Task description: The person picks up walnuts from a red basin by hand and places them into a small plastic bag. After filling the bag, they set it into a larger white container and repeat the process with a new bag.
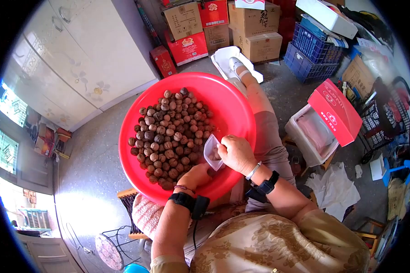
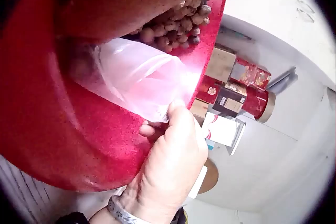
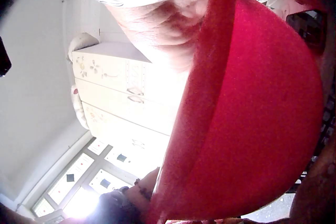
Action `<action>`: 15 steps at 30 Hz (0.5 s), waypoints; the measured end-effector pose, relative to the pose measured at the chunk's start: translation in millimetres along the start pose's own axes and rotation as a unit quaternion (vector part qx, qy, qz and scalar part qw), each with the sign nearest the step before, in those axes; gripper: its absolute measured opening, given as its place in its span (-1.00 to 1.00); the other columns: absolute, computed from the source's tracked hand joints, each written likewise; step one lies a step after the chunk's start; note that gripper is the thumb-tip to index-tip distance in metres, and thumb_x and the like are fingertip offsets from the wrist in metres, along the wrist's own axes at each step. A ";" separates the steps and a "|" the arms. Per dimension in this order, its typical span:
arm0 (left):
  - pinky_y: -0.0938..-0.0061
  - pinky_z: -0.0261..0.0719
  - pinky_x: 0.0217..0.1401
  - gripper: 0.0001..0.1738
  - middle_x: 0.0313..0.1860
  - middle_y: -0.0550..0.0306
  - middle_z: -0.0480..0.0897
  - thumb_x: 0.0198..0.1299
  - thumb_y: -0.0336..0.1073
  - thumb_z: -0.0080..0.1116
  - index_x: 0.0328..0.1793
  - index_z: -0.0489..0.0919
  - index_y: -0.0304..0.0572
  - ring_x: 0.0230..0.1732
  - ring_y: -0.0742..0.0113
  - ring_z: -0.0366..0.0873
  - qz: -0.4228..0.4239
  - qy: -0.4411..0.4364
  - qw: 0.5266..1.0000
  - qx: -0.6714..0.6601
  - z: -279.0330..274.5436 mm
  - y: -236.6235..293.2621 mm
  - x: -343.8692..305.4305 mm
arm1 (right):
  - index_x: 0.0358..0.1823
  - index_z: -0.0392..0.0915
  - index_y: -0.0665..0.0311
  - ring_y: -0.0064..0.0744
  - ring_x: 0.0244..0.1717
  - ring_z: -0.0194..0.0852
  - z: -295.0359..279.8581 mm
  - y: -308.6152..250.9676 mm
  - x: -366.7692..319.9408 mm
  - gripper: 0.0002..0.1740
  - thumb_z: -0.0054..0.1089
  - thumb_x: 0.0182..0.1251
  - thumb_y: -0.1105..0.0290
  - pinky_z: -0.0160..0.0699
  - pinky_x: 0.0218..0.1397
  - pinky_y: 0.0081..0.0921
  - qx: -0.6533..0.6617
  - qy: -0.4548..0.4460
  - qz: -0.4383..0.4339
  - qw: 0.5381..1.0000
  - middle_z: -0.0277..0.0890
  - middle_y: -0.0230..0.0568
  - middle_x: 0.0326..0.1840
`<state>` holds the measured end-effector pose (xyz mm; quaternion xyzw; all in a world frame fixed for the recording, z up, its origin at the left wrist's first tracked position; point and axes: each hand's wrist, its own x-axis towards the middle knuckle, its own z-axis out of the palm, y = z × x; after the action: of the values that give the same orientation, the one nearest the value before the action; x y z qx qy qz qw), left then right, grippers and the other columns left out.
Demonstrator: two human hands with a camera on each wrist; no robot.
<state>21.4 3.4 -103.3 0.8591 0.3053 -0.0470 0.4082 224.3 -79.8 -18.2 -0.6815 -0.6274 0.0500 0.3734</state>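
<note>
Brown walnuts (image 1: 168,132) fill the left part of a red basin (image 1: 241,107). My right hand (image 1: 236,154) pinches the edge of a translucent white bag (image 1: 210,150) above the basin; pale pieces show in it. In the left wrist view, the right hand (image 2: 176,155) grips the rim of the bag (image 2: 139,77) between thumb and fingers. My left hand (image 1: 195,176) is low in the basin, between the walnuts and the bag; its fingers are hidden. The near part of that hand (image 2: 136,3) is dark in the left wrist view, beside the bag's shadowed end.
The basin rests at the person's lap, with an outstretched leg (image 1: 264,107) beyond its right side. Cardboard boxes (image 1: 259,45) and blue crates (image 1: 312,50) stand at the back. A foam box (image 1: 312,132) with a red lid is right; a white cabinet (image 1: 77,54) stands left.
</note>
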 end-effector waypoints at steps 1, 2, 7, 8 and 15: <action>0.09 0.64 0.27 -0.54 0.14 -0.18 0.75 0.19 -0.32 0.27 0.26 0.69 -0.09 0.19 -0.21 0.68 0.007 0.007 1.000 0.002 0.1 0.2 -0.7 | -0.43 0.55 0.31 0.17 -0.37 0.66 -0.1 0.0 0.1 -0.75 0.22 0.35 0.29 0.64 -0.19 0.07 -0.001 -0.002 0.001 1.000 0.63 0.05 -0.40; 0.09 0.65 0.26 -0.56 0.12 -0.18 0.75 0.18 -0.32 0.28 0.23 0.70 -0.09 0.18 -0.21 0.69 0.015 0.014 1.000 0.004 0.0 0.4 -1.2 | -0.43 0.55 0.31 0.17 -0.37 0.66 -0.1 -0.1 0.2 -0.75 0.22 0.35 0.29 0.64 -0.19 0.07 -0.001 -0.002 0.001 1.000 0.63 0.05 -0.40; 0.07 0.67 0.15 -0.62 -0.04 -0.22 0.78 0.20 -0.21 0.28 0.13 0.71 -0.13 0.06 -0.26 0.72 -0.042 0.060 0.997 0.022 -7.4 3.4 -0.2 | -0.42 0.56 0.32 0.18 -0.35 0.66 -0.1 -0.2 0.3 -0.74 0.22 0.36 0.28 0.64 -0.19 0.08 0.008 -0.007 0.010 1.000 0.63 0.05 -0.40; 0.06 0.68 0.10 -0.63 -0.10 -0.23 0.78 0.20 -0.17 0.28 0.09 0.71 -0.16 0.01 -0.28 0.73 -0.070 0.097 0.993 0.012 -11.7 4.3 1.0 | -0.42 0.56 0.32 0.18 -0.35 0.66 -0.2 -0.4 0.3 -0.74 0.22 0.36 0.28 0.64 -0.19 0.08 0.007 -0.006 0.011 1.000 0.63 0.05 -0.40; 0.31 0.70 -0.11 -0.64 -0.27 -0.06 0.80 0.29 -0.11 0.38 -0.07 0.68 -0.31 -0.24 0.16 0.77 -0.086 0.436 0.874 -0.195 -42.8 28.3 -4.8 | -0.43 0.55 0.31 0.19 -0.34 0.66 -2.8 -3.1 0.7 -0.74 0.23 0.35 0.28 0.65 -0.18 0.09 0.004 -0.007 0.015 1.000 0.64 0.06 -0.37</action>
<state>26.2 18.7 -54.4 0.6657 0.5277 0.3584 0.3871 223.4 -80.6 -14.2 -0.6890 -0.6196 0.0627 0.3706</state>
